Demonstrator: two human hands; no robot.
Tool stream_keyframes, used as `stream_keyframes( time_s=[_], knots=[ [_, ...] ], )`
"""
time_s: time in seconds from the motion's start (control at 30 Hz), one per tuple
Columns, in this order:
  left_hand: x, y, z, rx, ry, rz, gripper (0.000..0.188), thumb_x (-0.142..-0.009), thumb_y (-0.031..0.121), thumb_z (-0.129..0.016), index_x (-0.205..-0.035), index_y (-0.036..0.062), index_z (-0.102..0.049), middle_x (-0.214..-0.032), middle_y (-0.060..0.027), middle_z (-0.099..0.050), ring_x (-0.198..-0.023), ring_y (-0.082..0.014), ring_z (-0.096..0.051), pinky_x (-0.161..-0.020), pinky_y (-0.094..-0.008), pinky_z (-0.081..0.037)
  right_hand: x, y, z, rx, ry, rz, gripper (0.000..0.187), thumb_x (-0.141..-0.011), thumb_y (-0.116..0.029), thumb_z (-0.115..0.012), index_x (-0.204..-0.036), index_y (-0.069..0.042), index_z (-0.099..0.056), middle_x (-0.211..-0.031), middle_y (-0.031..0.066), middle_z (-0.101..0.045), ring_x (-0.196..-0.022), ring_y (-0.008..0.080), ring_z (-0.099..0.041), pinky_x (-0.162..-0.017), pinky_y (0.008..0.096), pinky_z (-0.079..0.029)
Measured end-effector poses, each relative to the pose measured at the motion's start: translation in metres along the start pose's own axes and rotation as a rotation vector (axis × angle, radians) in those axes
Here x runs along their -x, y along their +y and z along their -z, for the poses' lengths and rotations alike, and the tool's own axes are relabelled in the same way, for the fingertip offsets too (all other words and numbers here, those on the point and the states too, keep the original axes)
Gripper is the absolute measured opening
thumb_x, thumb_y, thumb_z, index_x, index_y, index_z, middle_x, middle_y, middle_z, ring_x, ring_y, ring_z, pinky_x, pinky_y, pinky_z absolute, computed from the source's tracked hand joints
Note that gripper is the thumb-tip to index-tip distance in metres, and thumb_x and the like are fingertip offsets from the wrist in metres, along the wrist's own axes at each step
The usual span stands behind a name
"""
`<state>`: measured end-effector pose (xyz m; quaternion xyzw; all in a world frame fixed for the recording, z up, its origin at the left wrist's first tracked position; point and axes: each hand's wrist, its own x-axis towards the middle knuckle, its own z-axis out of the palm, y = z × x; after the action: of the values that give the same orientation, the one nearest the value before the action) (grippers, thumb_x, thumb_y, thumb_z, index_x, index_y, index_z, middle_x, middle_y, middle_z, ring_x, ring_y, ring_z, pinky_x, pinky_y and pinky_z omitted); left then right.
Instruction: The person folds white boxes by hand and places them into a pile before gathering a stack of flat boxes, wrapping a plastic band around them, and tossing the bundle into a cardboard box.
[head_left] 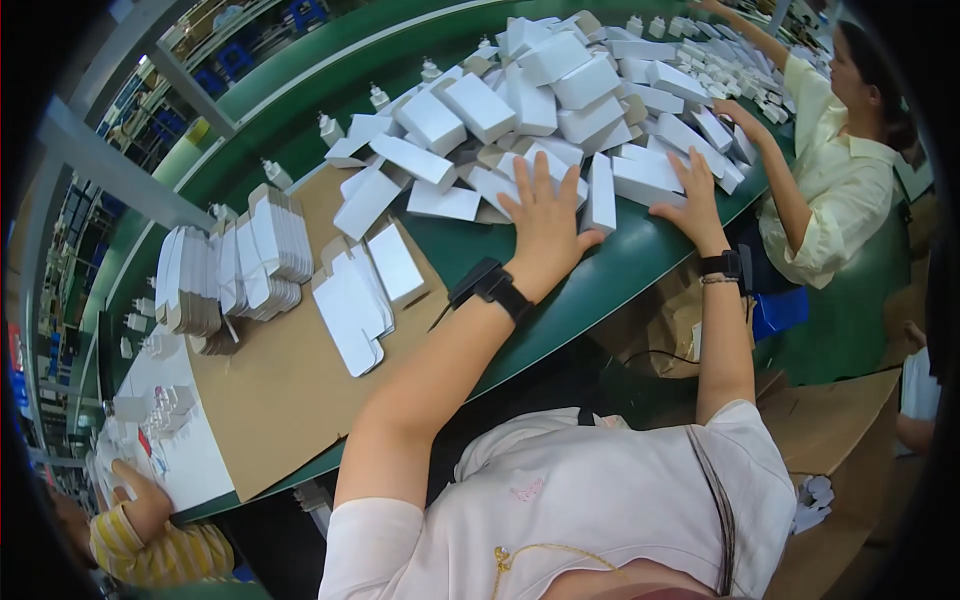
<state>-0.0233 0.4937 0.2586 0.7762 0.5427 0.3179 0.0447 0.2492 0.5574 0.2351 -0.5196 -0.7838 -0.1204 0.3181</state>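
White boxes (532, 105) under and beyond left grip (546, 232) and right grip (699, 214)

White cartons (528, 102), upper centre: smooth paperboard, mostly matt. Folded carton blanks (268, 245), left: same board, brownish raw edges. Packing sheet (270, 400), lower left: plain matt brown cardboard. Tabletop (480, 255), centre: smooth green, faint sheen. My shirt (610, 490), bottom: soft matt cloth.

White boxes (488, 188) partly hidden behind left fingers (543, 178)
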Motion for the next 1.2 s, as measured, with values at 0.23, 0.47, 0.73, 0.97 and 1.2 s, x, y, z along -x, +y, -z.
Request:
stream_keyframes(
  time_s=[0.23,0.47,0.73,0.97,1.2],
  knots=[
    [0.028,0.013,0.053,0.028,0.069,-0.052,0.087,-0.058,0.032,-0.081,-0.131,0.0120,-0.038,-0.138,-0.0254,-0.020,-0.130,-0.0473,-0.012,-0.095,-0.0648,-0.022,0.006,-0.059,0.020,-0.051,0.209,-0.038,0.072,-0.068,-0.023,-0.075,-0.130,-0.010,-0.043,-0.137,0.0207,-0.035,-0.125,0.0370,-0.033,-0.101,0.0419,-0.029],
    [0.114,-0.105,0.177,-0.445,0.404,0.463,0.056,-0.066,0.026,-0.075,-0.105,-0.0060,-0.051,-0.114,-0.0291,-0.046,-0.104,-0.0428,-0.046,-0.087,-0.0432,-0.040,0.006,-0.194,0.046,-0.546,0.070,0.152,0.038,-0.078,-0.006,-0.066,-0.114,-0.001,-0.056,-0.118,0.0149,-0.057,-0.106,0.0249,-0.055,-0.090,0.0323,-0.042],
    [0.143,-0.121,0.162,-0.055,0.108,0.681,0.059,-0.060,0.030,-0.078,-0.103,-0.0032,-0.053,-0.099,-0.0209,-0.060,-0.096,-0.0364,-0.056,-0.082,-0.0395,-0.045,-0.050,-0.310,-0.005,-0.781,-0.319,0.465,0.047,-0.077,-0.020,-0.067,-0.119,-0.005,-0.052,-0.102,0.0189,-0.061,-0.080,0.0305,-0.061,-0.068,0.0347,-0.049],
    [0.151,-0.143,0.147,0.126,0.186,0.568,0.075,-0.055,0.010,-0.078,-0.120,-0.0031,-0.042,-0.116,-0.0224,-0.052,-0.109,-0.0345,-0.050,-0.090,-0.0383,-0.042,-0.042,-0.322,-0.065,-0.444,-0.388,0.335,0.020,-0.074,-0.013,-0.054,-0.091,-0.002,-0.052,-0.066,0.0187,-0.059,-0.060,0.0348,-0.060,-0.050,0.0454,-0.048],
    [0.140,-0.127,0.167,-0.080,0.147,0.711,0.085,-0.053,0.011,-0.081,-0.125,-0.0069,-0.038,-0.100,-0.0230,-0.060,-0.089,-0.0309,-0.059,-0.078,-0.0356,-0.047,-0.048,-0.264,0.055,-0.545,-0.467,0.265,0.031,-0.069,-0.018,-0.062,-0.093,-0.002,-0.051,-0.073,0.0218,-0.054,-0.069,0.0355,-0.059,-0.058,0.0418,-0.048]
  ],
)
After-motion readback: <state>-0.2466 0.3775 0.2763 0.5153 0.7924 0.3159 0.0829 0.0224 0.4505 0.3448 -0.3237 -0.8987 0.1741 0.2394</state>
